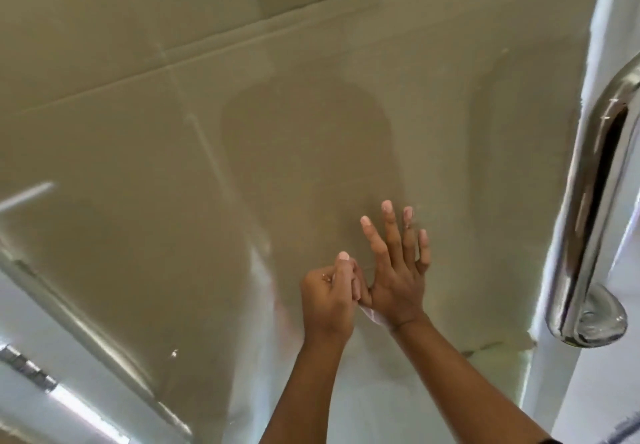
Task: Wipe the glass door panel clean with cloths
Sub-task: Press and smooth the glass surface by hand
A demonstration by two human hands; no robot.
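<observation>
The right hand (398,281) is pressing flat, fingers spread, on the smooth glass door (173,139); the left hand (325,293) is curling tight beside it, contents unclear.

No legible txt, labels, brands, nos. or signs anywhere in view. Nothing readable on glass door panel (242,114) or chrome handle (568,208); reflections too blurry to make out.
</observation>
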